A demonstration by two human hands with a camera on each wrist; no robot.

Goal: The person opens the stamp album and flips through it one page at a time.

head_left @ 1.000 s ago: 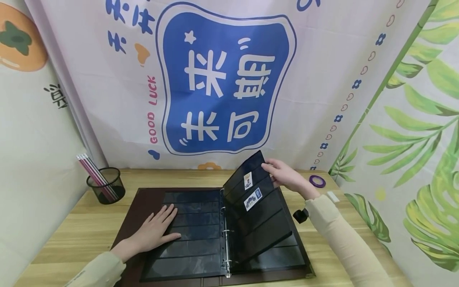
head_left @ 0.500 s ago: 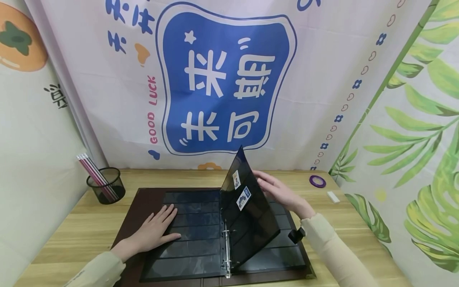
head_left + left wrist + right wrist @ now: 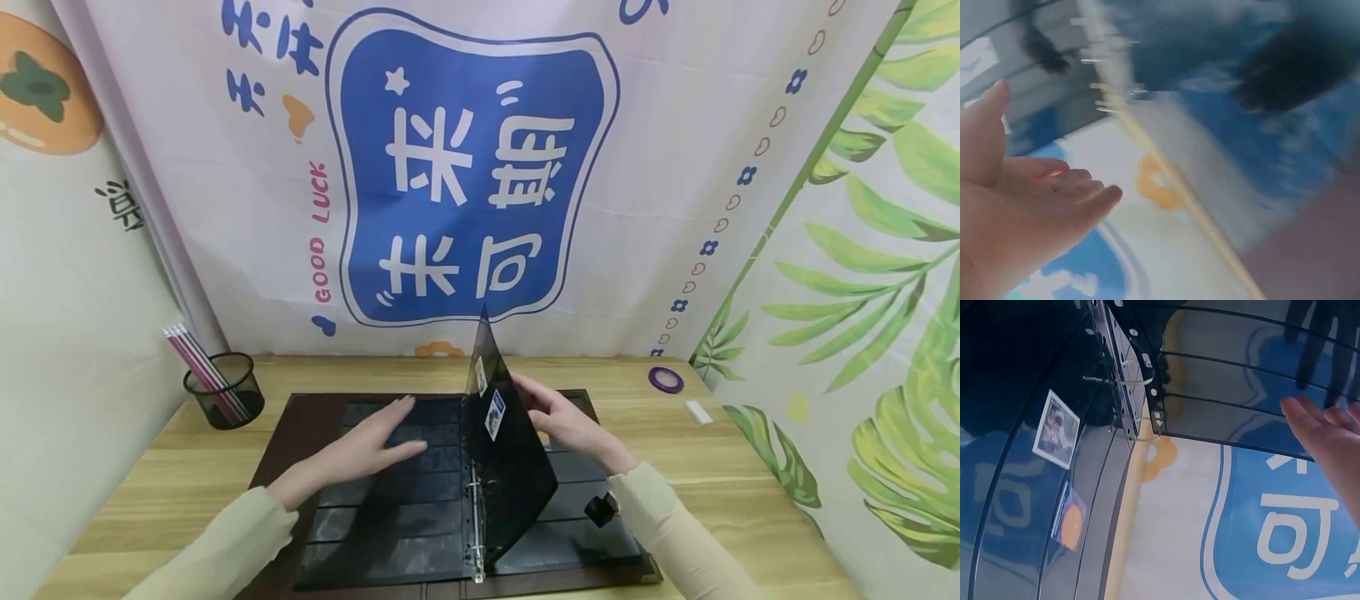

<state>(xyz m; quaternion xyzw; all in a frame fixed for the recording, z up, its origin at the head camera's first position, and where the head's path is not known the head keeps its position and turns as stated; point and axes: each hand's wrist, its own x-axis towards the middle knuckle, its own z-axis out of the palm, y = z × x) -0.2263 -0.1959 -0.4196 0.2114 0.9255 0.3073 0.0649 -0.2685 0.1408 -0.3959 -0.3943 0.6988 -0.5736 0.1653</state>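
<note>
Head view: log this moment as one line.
Glossy black ring-bound page: raised, two small rectangular stamps showing | left hand: over flat black left page | right hand: beside raised page, contact unclear

A study-like desk nook: pencil cup [image 3: 248, 402] near the far left corner of the table [image 3: 723, 479], printed cloth [image 3: 232, 225] behind.

The left sleeve [image 3: 225, 542] and right sleeve [image 3: 678, 533] look pale cream, cuffs [image 3: 633, 487] puckered. A small black block [image 3: 601, 510] juts out by the right one.
</note>
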